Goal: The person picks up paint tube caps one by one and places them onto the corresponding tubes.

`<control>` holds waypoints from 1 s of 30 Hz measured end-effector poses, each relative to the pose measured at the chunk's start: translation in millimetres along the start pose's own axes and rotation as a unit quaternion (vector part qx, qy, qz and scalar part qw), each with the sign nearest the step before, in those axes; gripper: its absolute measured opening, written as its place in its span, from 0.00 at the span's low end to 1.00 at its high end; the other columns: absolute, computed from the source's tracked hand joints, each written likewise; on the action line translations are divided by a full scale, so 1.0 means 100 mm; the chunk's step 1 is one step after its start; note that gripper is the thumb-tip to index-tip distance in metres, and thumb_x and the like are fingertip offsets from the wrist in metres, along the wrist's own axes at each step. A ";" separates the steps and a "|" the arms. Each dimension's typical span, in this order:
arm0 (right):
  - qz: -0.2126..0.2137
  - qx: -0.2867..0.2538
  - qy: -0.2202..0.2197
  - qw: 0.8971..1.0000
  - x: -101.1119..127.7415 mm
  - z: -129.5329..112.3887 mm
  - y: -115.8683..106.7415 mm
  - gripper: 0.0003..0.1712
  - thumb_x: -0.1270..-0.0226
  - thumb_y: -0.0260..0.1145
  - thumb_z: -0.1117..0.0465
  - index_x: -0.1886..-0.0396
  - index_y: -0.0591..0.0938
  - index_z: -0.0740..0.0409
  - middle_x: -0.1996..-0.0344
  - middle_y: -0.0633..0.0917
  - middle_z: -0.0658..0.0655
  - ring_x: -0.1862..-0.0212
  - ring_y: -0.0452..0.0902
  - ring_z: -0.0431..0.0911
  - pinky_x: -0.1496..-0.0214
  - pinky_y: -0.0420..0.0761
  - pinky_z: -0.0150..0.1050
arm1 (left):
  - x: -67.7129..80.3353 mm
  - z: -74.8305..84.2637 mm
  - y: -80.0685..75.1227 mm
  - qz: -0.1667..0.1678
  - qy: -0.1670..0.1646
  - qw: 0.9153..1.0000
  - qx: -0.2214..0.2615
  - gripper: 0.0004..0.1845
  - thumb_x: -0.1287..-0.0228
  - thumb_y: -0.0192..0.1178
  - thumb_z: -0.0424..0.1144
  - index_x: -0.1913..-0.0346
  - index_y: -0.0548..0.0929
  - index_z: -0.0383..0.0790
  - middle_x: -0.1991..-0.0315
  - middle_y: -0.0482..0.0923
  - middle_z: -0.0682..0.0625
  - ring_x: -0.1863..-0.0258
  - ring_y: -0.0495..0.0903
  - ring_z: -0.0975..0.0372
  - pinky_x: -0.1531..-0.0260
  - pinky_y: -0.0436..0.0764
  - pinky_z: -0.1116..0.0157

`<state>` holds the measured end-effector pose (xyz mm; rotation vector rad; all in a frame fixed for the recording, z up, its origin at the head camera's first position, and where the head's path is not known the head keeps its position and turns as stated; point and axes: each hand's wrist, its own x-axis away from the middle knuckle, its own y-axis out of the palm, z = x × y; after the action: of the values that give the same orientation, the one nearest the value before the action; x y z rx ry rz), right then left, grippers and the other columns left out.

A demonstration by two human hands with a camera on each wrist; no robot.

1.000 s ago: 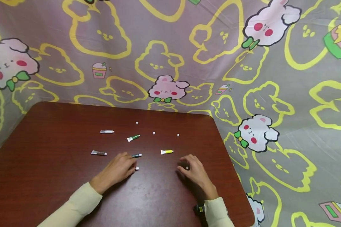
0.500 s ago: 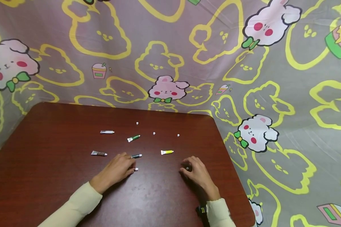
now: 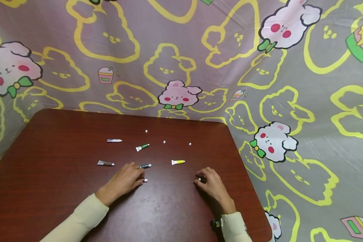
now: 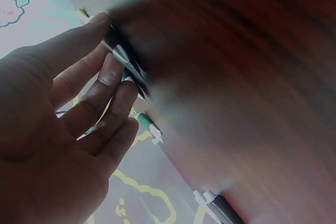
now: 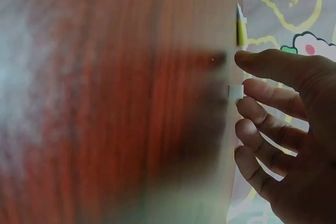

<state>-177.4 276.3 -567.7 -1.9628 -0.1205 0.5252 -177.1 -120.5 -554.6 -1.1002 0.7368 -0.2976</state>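
Note:
My left hand [image 3: 124, 179] pinches a small paint tube between thumb and fingers. The tube's white end [image 3: 145, 180] sticks out to the right of the fingertips, and its silver part [image 4: 123, 56] shows in the left wrist view; most of it is hidden. Just beyond those fingers lies a dark paint tube [image 3: 145, 166]. On the right, my right hand [image 3: 213, 185] rests low at the table, thumb and fingers loosely bent and apart. A small white cap [image 3: 199, 179] stands by its fingertips, seen as a white block [image 5: 236, 92] beside the index finger in the right wrist view.
A brown tube [image 3: 105, 163], a silvery-white tube [image 3: 114, 140], a green tube [image 3: 143, 147] and a yellow tube [image 3: 178, 162] lie on the wooden table [image 3: 54, 188]. Three white caps, one nearest the yellow tube [image 3: 190, 144], sit farther back. A patterned cloth [image 3: 175, 67] hangs behind.
My right hand has shifted slightly to the right, while the white cap near it stays in place. The left hand and its tube hold almost still.

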 end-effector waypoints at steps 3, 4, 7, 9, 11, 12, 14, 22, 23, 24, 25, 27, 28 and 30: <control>0.007 -0.011 -0.011 1.000 0.01 0.06 0.03 0.17 0.46 0.86 0.59 0.58 0.90 0.54 0.64 0.85 0.48 0.63 0.76 0.41 0.59 0.78 0.40 | 0.00 0.00 0.01 -0.002 -0.002 1.000 -0.001 0.13 0.47 0.82 0.37 0.69 0.84 0.50 0.70 0.84 0.57 0.68 0.76 0.60 0.65 0.76 0.59; 0.012 -0.017 -0.017 1.000 0.02 0.08 0.04 0.16 0.45 0.86 0.59 0.59 0.90 0.54 0.65 0.85 0.48 0.63 0.76 0.41 0.60 0.78 0.40 | 0.00 0.00 0.01 -0.002 -0.003 1.000 -0.002 0.13 0.47 0.82 0.37 0.69 0.84 0.49 0.70 0.84 0.56 0.68 0.76 0.60 0.65 0.76 0.58; 0.026 -0.037 -0.041 0.998 0.04 0.20 0.10 0.15 0.40 0.84 0.53 0.58 0.89 0.52 0.65 0.84 0.47 0.64 0.74 0.39 0.62 0.76 0.39 | 0.00 0.00 0.01 -0.003 -0.005 1.000 -0.001 0.13 0.47 0.82 0.38 0.69 0.85 0.49 0.70 0.84 0.56 0.68 0.76 0.60 0.64 0.76 0.58; 0.031 -0.041 -0.053 0.997 0.05 0.26 0.14 0.14 0.37 0.82 0.51 0.58 0.89 0.52 0.65 0.84 0.47 0.64 0.74 0.39 0.63 0.75 0.38 | -0.01 0.01 0.00 -0.006 -0.008 1.000 -0.001 0.13 0.47 0.83 0.38 0.69 0.85 0.49 0.70 0.84 0.56 0.68 0.76 0.60 0.64 0.76 0.59; 0.027 -0.039 -0.051 0.998 0.05 0.26 0.14 0.14 0.36 0.82 0.51 0.58 0.89 0.52 0.65 0.84 0.47 0.64 0.74 0.39 0.63 0.76 0.38 | -0.01 0.00 -0.01 -0.011 -0.013 1.000 0.001 0.12 0.46 0.83 0.39 0.68 0.86 0.48 0.70 0.84 0.56 0.67 0.76 0.60 0.64 0.75 0.59; 0.021 -0.033 -0.040 0.998 0.05 0.20 0.09 0.14 0.39 0.83 0.54 0.59 0.89 0.53 0.65 0.85 0.48 0.64 0.75 0.40 0.63 0.77 0.40 | -0.02 0.00 -0.01 -0.014 -0.014 1.000 0.002 0.12 0.46 0.83 0.40 0.68 0.86 0.48 0.69 0.84 0.56 0.67 0.76 0.60 0.63 0.75 0.59; 0.008 -0.027 -0.023 0.999 0.04 0.17 0.08 0.12 0.39 0.83 0.56 0.59 0.89 0.53 0.65 0.85 0.48 0.63 0.76 0.42 0.62 0.77 0.40 | -0.02 0.00 -0.03 -0.018 -0.018 1.000 0.003 0.12 0.45 0.83 0.41 0.67 0.87 0.48 0.69 0.85 0.56 0.66 0.76 0.60 0.63 0.76 0.58; -0.014 -0.017 0.001 1.000 0.02 0.07 0.02 0.10 0.39 0.84 0.59 0.61 0.90 0.52 0.67 0.86 0.47 0.64 0.77 0.42 0.61 0.78 0.41 | -0.02 -0.06 -0.07 0.006 -0.017 1.000 -0.010 0.14 0.43 0.82 0.46 0.67 0.85 0.47 0.68 0.85 0.54 0.65 0.78 0.58 0.61 0.78 0.55; -0.003 -0.026 -0.017 1.000 0.02 0.14 0.07 0.09 0.36 0.82 0.57 0.61 0.90 0.51 0.67 0.85 0.46 0.64 0.76 0.40 0.61 0.77 0.39 | -0.01 -0.07 -0.08 0.009 -0.018 1.000 -0.013 0.13 0.42 0.82 0.46 0.67 0.85 0.47 0.68 0.85 0.54 0.65 0.78 0.58 0.61 0.78 0.55; 0.003 -0.030 -0.026 0.999 0.03 0.16 0.07 0.09 0.35 0.82 0.56 0.61 0.89 0.51 0.67 0.85 0.46 0.64 0.75 0.40 0.62 0.77 0.39 | -0.01 -0.08 -0.08 0.009 -0.020 1.000 -0.015 0.13 0.42 0.82 0.46 0.67 0.86 0.47 0.68 0.85 0.54 0.65 0.78 0.58 0.61 0.78 0.55; 0.004 -0.031 -0.027 0.999 0.03 0.16 0.07 0.09 0.35 0.82 0.56 0.61 0.89 0.51 0.68 0.85 0.46 0.64 0.76 0.40 0.62 0.77 0.39 | -0.01 -0.09 -0.09 0.007 -0.024 1.000 -0.014 0.13 0.41 0.81 0.46 0.67 0.86 0.47 0.68 0.85 0.54 0.66 0.78 0.58 0.61 0.78 0.55; 0.004 -0.037 -0.026 0.999 0.05 0.26 0.14 0.09 0.34 0.81 0.54 0.61 0.89 0.49 0.67 0.85 0.43 0.64 0.75 0.38 0.62 0.77 0.38 | 0.00 -0.11 -0.10 0.002 -0.031 0.999 -0.012 0.13 0.40 0.81 0.47 0.67 0.86 0.47 0.68 0.85 0.54 0.66 0.77 0.58 0.61 0.79 0.55; 0.004 -0.040 -0.029 0.999 0.05 0.27 0.15 0.09 0.32 0.80 0.52 0.60 0.89 0.49 0.67 0.85 0.43 0.64 0.75 0.38 0.63 0.77 0.38 | 0.01 -0.12 -0.10 -0.001 -0.036 0.999 -0.012 0.12 0.39 0.80 0.46 0.66 0.86 0.47 0.68 0.85 0.54 0.65 0.77 0.58 0.61 0.79 0.55; 0.002 -0.041 -0.031 0.999 0.05 0.32 0.17 0.09 0.32 0.80 0.52 0.60 0.90 0.48 0.66 0.86 0.43 0.63 0.76 0.39 0.62 0.77 0.38 | 0.02 -0.14 -0.12 -0.003 -0.043 0.999 -0.017 0.12 0.39 0.80 0.46 0.66 0.86 0.47 0.68 0.85 0.54 0.65 0.78 0.58 0.61 0.79 0.54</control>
<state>-188.4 297.2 -595.4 -2.0270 -0.1786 0.5919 -183.6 -137.2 -548.2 -1.1406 0.6644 -0.2423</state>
